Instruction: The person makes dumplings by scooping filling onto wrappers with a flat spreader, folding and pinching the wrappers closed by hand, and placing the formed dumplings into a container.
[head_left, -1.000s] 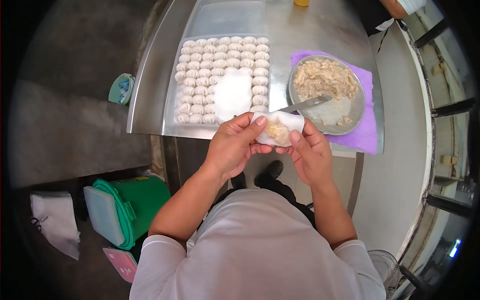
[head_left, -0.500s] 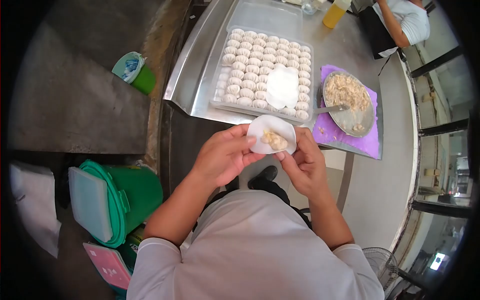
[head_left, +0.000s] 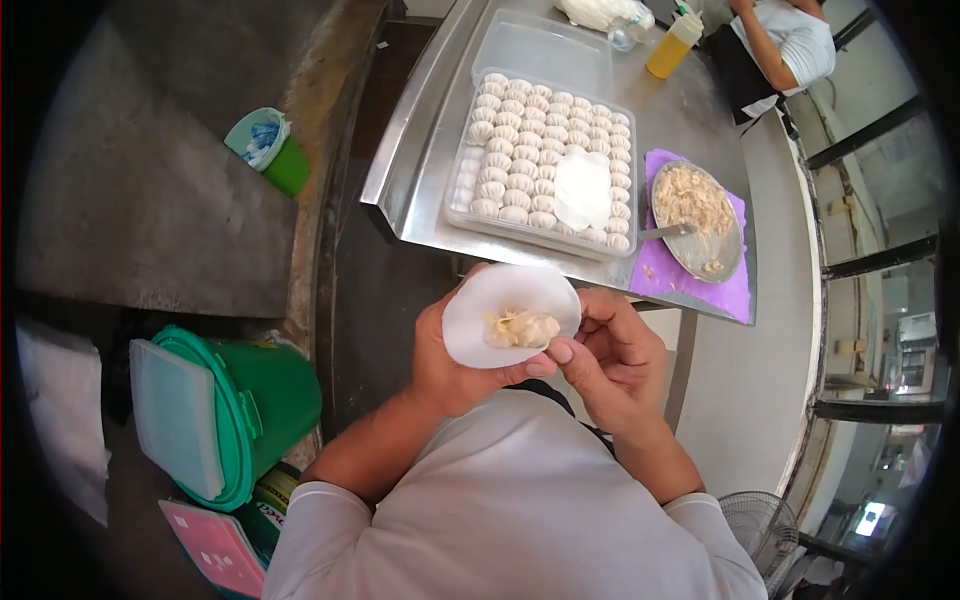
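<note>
Head view, wrapper (head_left: pixel 468 312): is lying across the left hand (head_left: pixel 440 367), its edge meeting the right hand (head_left: pixel 622 365) at four o'clock; the thin, smooth white dough is forming a soft round.
Left hand: is cradling the wrapper from beneath and from eight o'clock, the thumb reaching along the lower rim near five o'clock.
Right hand: is pinching the rim at four o'clock between thumb and curled fingers.
Filling (head_left: pixel 524 329): is sitting on the wrapper toward four o'clock, moist, lumpy and pale yellow.
Tray (head_left: pixel 500 228): at twelve o'clock from the hands, this clear plastic box is holding rows of rounded, pleated dumplings (head_left: pixel 520 183); flat white rounds (head_left: pixel 583 190) are resting on them toward four o'clock.
Bowl (head_left: pixel 690 248): at two o'clock, this shallow round vessel is holding a damp, shredded mixture (head_left: pixel 695 195); a flat utensil (head_left: pixel 665 232) is crossing its rim at nine o'clock.
Cloth (head_left: pixel 725 297): is spreading purple beneath the bowl.
Tabletop (head_left: pixel 640 110): is gleaming, smooth grey metal.
</note>
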